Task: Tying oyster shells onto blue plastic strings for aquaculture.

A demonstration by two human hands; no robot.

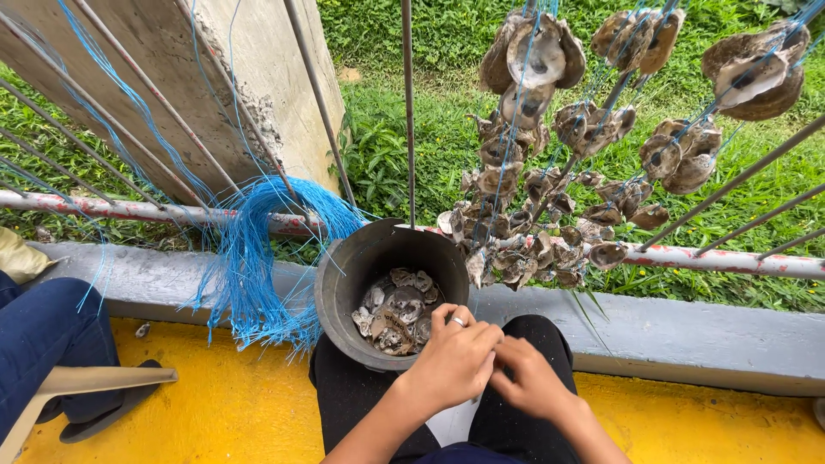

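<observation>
Beside the bucket (pixel 344 275) rim, left hand (pixel 453 361) and right hand (pixel 531 378) meet, grip contents hidden

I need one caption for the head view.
Both hands meet beside a dark bucket of oyster shells; strung shells hang above.

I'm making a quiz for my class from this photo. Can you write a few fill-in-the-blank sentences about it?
1. The bucket beside the left hand holds ____.
2. The loose strings hanging from the railing are ____ in colour.
3. The floor under the person is painted ____.

Missing words: shells; blue; yellow
</observation>
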